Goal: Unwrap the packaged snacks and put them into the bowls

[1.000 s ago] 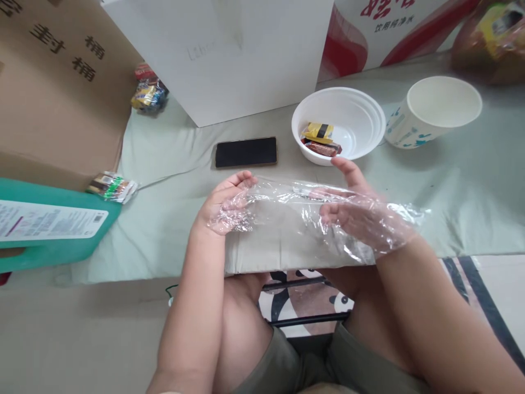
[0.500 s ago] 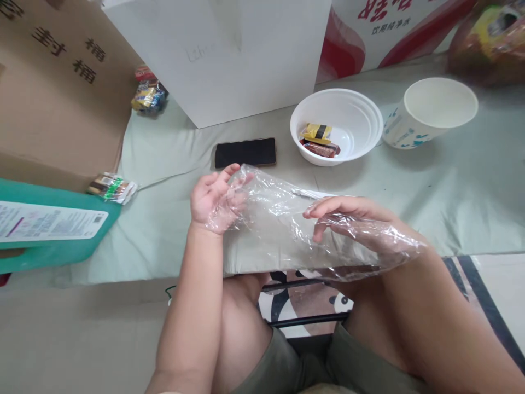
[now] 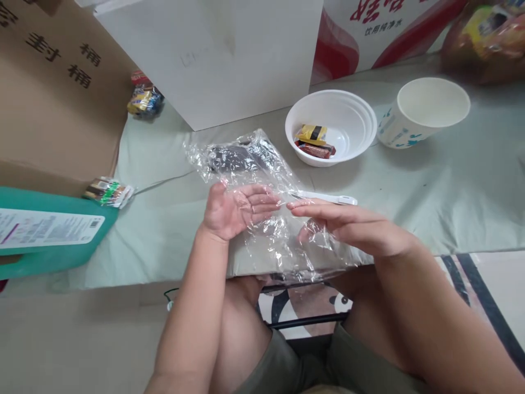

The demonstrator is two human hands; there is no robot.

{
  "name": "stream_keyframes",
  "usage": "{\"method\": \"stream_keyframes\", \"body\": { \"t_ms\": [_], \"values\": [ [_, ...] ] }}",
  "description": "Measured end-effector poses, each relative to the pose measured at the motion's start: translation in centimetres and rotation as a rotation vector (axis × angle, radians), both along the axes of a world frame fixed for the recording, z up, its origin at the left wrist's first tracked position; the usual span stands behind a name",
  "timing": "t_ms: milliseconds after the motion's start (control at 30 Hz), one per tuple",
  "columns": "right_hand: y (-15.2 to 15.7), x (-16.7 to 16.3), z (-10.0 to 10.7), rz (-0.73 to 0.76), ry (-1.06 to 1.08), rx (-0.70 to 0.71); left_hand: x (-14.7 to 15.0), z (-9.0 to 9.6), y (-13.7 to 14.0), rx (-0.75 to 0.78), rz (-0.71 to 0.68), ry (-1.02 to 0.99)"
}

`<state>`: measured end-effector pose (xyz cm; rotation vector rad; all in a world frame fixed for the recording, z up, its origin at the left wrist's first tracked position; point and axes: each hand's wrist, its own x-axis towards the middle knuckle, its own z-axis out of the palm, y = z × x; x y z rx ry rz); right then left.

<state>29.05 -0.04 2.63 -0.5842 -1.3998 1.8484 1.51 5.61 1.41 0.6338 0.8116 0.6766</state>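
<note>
A crumpled sheet or bag of clear plastic film spreads around both hands, its far part lying over the black phone. My left hand is open, palm showing and fingers stretched to the right against the film. Opposite it, my right hand has its fingers stretched out to the left, its thumb partly behind the film. The two sets of fingertips are close to each other. Just beyond my right hand lies a slim tool with a white handle, partly covered by film.
A white bowl holds several wrapped snacks. To its right stands a tilted-looking paper cup. White, cardboard and red-and-white boxes line the back. A green container and snack packets are at left.
The film has slipped off my right forearm and spread over the phone and table edge. My left hand has turned and moved right, bringing both hands closer together.
</note>
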Motion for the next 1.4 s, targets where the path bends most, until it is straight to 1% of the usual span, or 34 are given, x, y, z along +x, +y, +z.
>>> {"method": "stream_keyframes", "body": {
  "t_ms": [100,233,400,467,600,733,833,900,967,1000,1100,1200,1267,1400],
  "values": [
    [-0.1,-0.3,-0.7,-0.005,0.047,-0.019,0.5,-0.1,-0.3,0.055,-0.033,-0.045],
    [0.0,-0.4,-1.4,-0.001,-0.018,-0.01,0.7,-0.3,-0.5,0.145,-0.03,-0.076],
    [0.0,-0.2,-1.5,-0.043,-0.011,0.016,0.2,-0.2,-0.6,0.165,-0.056,-0.063],
    [0.0,-0.1,-1.1,-0.034,-0.053,0.003,0.3,0.0,-0.7,0.154,-0.048,0.004],
    [0.0,-0.1,-0.2,-0.009,-0.179,-0.042,0.7,0.2,-0.9,0.109,-0.036,0.208],
    [0.1,-0.6,-0.3,-0.061,-0.258,-0.067,1.4,0.4,-1.1,0.102,-0.092,0.24],
    [0.0,-1.1,-0.6,-0.053,-0.298,-0.027,1.7,0.4,-1.3,0.142,-0.189,0.231],
    [0.0,-1.3,-0.7,-0.07,-0.357,0.037,1.8,0.4,-1.5,0.155,-0.277,0.234],
    [0.0,-1.5,-0.7,-0.133,-0.401,0.122,1.9,0.4,-1.5,0.152,-0.342,0.246],
    [0.0,-1.6,-0.8,-0.174,-0.408,0.157,1.9,0.3,-1.5,0.152,-0.345,0.257],
    [0.2,-1.7,-1.0,-0.307,-0.361,0.203,2.0,0.4,-1.4,0.162,-0.261,0.285],
    [0.2,-1.5,-1.1,-0.387,-0.273,0.206,2.1,0.6,-1.3,0.174,-0.148,0.266],
    [0.1,-1.4,-1.1,-0.413,-0.208,0.202,2.1,0.6,-1.3,0.179,-0.097,0.226],
    [-0.2,-1.4,-0.8,-0.415,-0.075,0.194,2.0,0.5,-1.3,0.149,-0.031,0.117]
  ]
}}
